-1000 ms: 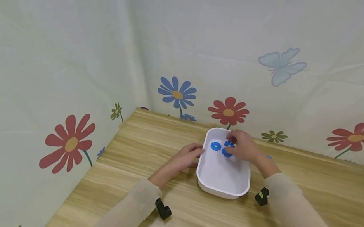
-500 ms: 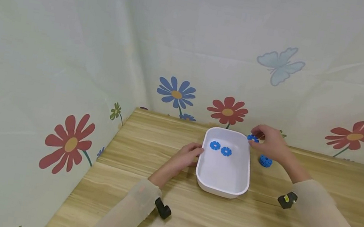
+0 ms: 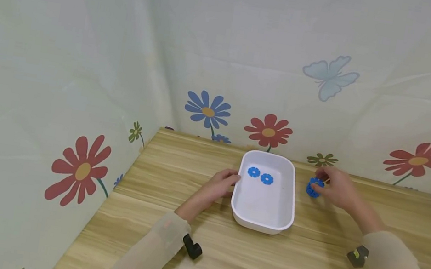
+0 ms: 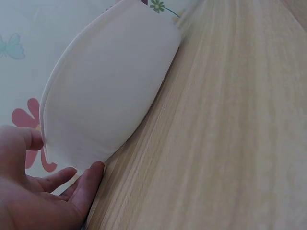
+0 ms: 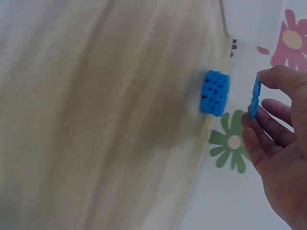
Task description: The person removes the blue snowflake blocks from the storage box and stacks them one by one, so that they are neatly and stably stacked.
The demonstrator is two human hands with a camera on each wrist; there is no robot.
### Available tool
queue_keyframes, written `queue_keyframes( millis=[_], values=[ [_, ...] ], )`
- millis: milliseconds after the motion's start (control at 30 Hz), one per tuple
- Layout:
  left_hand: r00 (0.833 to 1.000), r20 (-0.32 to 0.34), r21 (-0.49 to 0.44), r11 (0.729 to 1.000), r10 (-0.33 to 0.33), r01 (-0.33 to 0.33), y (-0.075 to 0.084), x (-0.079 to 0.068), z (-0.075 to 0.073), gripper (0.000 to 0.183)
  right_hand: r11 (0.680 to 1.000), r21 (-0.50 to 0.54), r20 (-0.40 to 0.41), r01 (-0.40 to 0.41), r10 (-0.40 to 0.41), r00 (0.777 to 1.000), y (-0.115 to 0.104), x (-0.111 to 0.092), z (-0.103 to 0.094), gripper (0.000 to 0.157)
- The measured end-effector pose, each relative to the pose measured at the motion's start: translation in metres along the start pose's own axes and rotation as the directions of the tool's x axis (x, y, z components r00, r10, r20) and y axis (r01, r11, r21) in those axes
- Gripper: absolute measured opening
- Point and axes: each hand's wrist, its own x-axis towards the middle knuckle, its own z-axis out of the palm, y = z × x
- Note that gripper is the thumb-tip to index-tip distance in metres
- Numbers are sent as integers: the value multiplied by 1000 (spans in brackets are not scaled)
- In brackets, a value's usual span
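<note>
In the head view a white plastic tray (image 3: 262, 211) holds two blue notched interlocking discs, one on the left (image 3: 253, 172) and one on the right (image 3: 267, 179), lying flat towards its far end. My left hand (image 3: 219, 185) holds the tray's left side. In the left wrist view its thumb touches the rim and its fingertips meet the lower wall. To the right of the tray, my right hand (image 3: 338, 190) pinches another blue disc (image 5: 255, 97) between thumb and fingers. A short stack of blue discs (image 5: 215, 93) stands on the table, just apart from the pinched disc in the right wrist view.
The wood-grain table (image 3: 237, 268) runs back to a cloth backdrop (image 3: 254, 42) printed with flowers and a butterfly. A black wrist camera is strapped to the left forearm (image 3: 192, 247), another to the right (image 3: 358, 256).
My right hand has moved right, out of the tray and over the disc stack, carrying a blue disc. Two discs stay in the tray. The left hand keeps its place.
</note>
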Motion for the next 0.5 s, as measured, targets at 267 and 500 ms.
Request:
queue_keyframes(
  millis=[267,500],
  values=[
    [1000,-4,6,1000,-6,6,0,-1,-1,52,1000,-12,-8,8,-8,1000,9,-2,10,40],
    [1000,-7,12,1000,-14,14,-1,2,-1,51,999,-24,-46,25,-26,999,11,-3,14,39]
  ],
)
